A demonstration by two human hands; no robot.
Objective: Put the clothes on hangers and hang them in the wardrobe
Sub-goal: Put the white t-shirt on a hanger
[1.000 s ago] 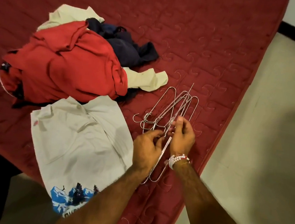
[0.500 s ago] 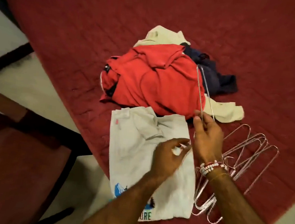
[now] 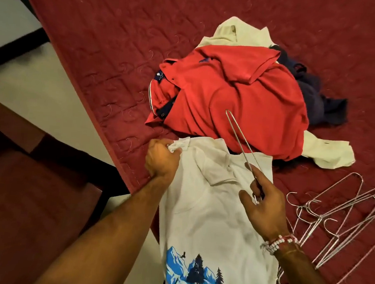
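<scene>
The left hand [image 3: 162,160] is clenched on the far left corner of the white T-shirt [image 3: 216,217], which lies flat on the bed [image 3: 100,43] between the two forearms, its printed end toward the person. The right hand [image 3: 261,205] pinches one wire hanger [image 3: 241,146], whose long axis runs up and leftward from the fingers, out over the shirt's far edge. By my reading, threading comes next: the shirt's opening sits just left of that hand.
</scene>
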